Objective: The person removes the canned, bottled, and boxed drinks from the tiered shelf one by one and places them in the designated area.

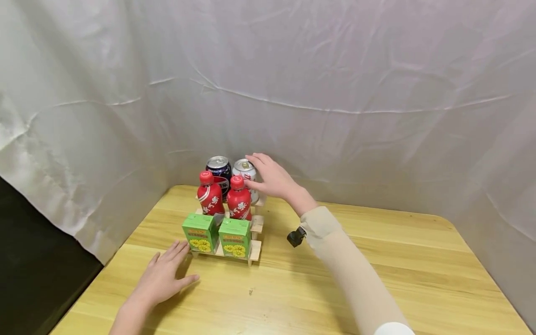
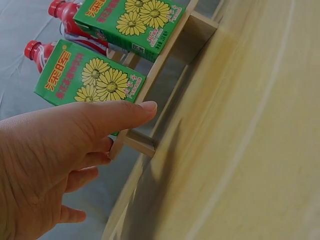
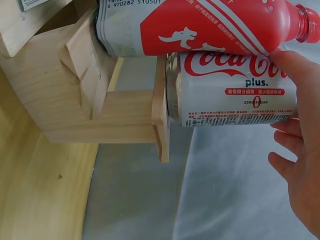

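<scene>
A small wooden tiered rack holds drinks on three levels. My right hand is at the top level, holding a white Coca-Cola Plus can by its upper end, thumb in front and fingers behind. The can stands on the shelf beside a dark cola can. On the middle level are two red bottles, one left and one right. Two green drink cartons, left and right, fill the bottom level. My left hand, fingers extended, is by the rack's front left corner.
The rack stands on a wooden table, near its back left. Grey cloth hangs behind the table and along its sides. A small black device is strapped at my right wrist. Dark fabric shows at the lower left.
</scene>
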Motion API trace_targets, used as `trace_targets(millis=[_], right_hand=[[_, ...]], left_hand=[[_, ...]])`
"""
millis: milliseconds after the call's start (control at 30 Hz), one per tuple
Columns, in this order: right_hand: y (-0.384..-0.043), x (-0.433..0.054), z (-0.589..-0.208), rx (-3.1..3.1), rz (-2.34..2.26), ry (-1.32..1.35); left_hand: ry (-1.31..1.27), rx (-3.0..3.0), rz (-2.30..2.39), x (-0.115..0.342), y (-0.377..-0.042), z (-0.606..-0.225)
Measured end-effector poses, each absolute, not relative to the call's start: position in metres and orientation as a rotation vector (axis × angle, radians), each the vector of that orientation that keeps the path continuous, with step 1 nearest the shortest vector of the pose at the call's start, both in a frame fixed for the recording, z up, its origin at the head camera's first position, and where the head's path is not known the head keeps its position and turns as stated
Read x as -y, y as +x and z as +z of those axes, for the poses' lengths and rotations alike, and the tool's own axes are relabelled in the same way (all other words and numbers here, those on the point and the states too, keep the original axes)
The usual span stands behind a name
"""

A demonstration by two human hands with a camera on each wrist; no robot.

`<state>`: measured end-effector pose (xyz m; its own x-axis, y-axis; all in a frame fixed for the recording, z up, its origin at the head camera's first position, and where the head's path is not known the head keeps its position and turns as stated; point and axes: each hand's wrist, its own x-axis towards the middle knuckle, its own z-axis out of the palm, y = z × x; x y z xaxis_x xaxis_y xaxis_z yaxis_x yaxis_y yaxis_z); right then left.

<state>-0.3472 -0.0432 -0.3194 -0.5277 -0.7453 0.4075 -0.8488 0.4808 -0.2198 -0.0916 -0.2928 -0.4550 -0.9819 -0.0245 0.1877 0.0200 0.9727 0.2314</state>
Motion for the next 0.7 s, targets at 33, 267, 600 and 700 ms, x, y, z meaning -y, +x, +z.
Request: trace_targets(millis=[33, 267, 600, 700], right_hand=[[-0.3463, 0.0444, -0.3187, 2.478, 0.590, 1.363], [-0.3437, 0.0475, -0.3189, 2.503, 0.638, 1.349], [-0.3400, 0.0402, -0.3165, 2.537, 0.667, 1.318], [-0.3399, 0.0390, -0.3157, 2.537, 0.669, 1.311]], left_hand=[[0.004, 2.930, -0.344, 0.2933, -0.0909, -0.4548], [-0.006, 2.929, -0.329, 0.2930, -0.0876, -0.4523], [-0.028, 2.929, -0.316, 0.2912, -0.0917, -0.4541], [-0.034, 2.929, -0.317, 0.2908, -0.0934, -0.4535]])
